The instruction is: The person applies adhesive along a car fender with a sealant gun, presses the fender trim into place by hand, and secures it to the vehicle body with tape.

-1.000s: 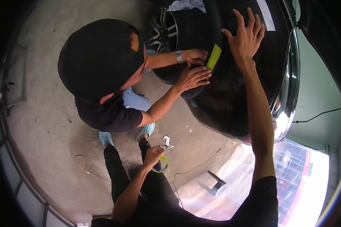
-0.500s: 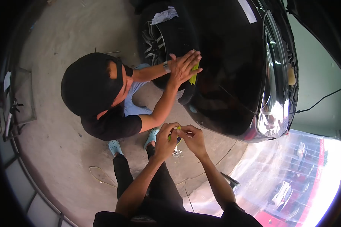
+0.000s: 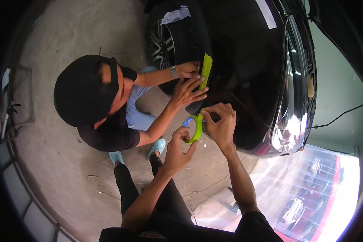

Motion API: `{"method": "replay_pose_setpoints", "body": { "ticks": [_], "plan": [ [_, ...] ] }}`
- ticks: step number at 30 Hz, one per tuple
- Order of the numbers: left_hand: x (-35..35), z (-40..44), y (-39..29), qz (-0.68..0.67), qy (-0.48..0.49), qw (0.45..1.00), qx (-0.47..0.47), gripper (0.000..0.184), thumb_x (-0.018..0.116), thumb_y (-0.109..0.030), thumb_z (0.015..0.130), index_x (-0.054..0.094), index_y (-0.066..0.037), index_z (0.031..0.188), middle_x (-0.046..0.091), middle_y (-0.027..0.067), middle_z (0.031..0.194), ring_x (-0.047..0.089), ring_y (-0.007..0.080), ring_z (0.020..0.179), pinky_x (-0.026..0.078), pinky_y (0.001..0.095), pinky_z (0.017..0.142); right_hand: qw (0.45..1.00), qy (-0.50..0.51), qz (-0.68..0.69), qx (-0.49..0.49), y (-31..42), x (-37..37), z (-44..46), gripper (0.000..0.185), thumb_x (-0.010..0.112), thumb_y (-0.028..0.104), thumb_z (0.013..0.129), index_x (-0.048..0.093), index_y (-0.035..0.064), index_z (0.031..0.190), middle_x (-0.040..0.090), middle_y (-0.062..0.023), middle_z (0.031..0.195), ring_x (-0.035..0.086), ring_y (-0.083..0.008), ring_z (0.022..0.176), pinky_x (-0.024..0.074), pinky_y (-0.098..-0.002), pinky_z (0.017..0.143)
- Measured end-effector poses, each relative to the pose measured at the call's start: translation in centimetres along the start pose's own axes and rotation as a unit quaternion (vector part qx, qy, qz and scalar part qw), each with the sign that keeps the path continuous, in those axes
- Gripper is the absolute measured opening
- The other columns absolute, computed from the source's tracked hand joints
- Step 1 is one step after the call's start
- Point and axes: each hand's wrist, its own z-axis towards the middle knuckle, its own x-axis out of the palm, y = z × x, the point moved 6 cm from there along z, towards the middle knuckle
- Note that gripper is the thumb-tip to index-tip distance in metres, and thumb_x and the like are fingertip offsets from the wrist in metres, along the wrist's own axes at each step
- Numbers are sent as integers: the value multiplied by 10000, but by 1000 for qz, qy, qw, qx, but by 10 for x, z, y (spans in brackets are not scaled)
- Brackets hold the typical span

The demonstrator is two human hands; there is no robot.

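Note:
My left hand (image 3: 179, 152) grips a roll of yellow-green masking tape (image 3: 197, 131) by its ring, with a blue inner core showing. Pinched between the thumb and fingers of my right hand (image 3: 221, 123) is the tape's loose end (image 3: 201, 114), a short length pulled off the roll. Both hands are in front of the lower corner of a black car bumper (image 3: 246, 101). Just above, a strip of the same tape (image 3: 206, 70) runs along the wheel-arch edge, and a co-worker's two hands (image 3: 185, 90) touch it.
A crouching co-worker in a black cap (image 3: 84, 88) is at my left, close to the wheel (image 3: 162, 44). A rag (image 3: 176, 15) lies on the tyre. The headlight (image 3: 288, 92) is at the right, and a thin hose (image 3: 103, 189) lies on the concrete floor.
My hands have moved up toward the bumper and apart, drawing tape off the roll. The co-worker's hands have shifted left and down, uncovering more of the strip.

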Motion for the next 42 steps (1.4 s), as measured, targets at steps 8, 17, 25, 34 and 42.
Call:
{"method": "replay_pose_setpoints", "body": {
  "ticks": [8, 17, 25, 34, 42],
  "plan": [
    [17, 37, -9, 50, -35, 997, 40, 460, 666, 68, 881, 467, 23, 1293, 604, 146, 958, 621, 187, 785, 495, 302, 696, 982, -87, -131, -108, 15, -25, 74, 68, 804, 173, 782, 757, 127, 802, 649, 31, 788, 551, -205, 853, 365, -378, 814],
    [17, 40, -2, 56, -89, 991, 87, 407, 595, 99, 922, 552, 67, 1325, 557, 150, 883, 560, 235, 692, 487, 359, 630, 951, -101, -228, -183, 24, -21, 120, 96, 832, 195, 738, 791, 146, 809, 605, 23, 885, 524, -209, 955, 362, -397, 856],
    [27, 40, 26, 129, -77, 983, 101, 565, 686, 33, 892, 557, -63, 1434, 491, 91, 751, 540, 230, 627, 466, 372, 557, 941, -86, -256, -202, 23, -11, 127, 105, 841, 210, 716, 805, 158, 800, 560, 7, 933, 514, -221, 974, 370, -401, 871],
    [45, 84, 89, 167, -78, 983, 25, 558, 657, 7, 924, 550, -129, 1454, 545, 140, 786, 608, 281, 634, 483, 397, 556, 904, -73, -335, -255, 21, 35, 158, 105, 819, 267, 726, 813, 188, 795, 503, 24, 972, 483, -216, 1003, 393, -396, 863],
    [48, 108, 103, 154, -68, 986, -5, 520, 652, 8, 916, 587, -140, 1411, 597, 160, 844, 665, 327, 704, 523, 433, 604, 889, -81, -372, -253, 20, 43, 167, 117, 842, 292, 705, 813, 210, 784, 534, 42, 998, 496, -203, 1000, 394, -393, 862]
  ]
}}
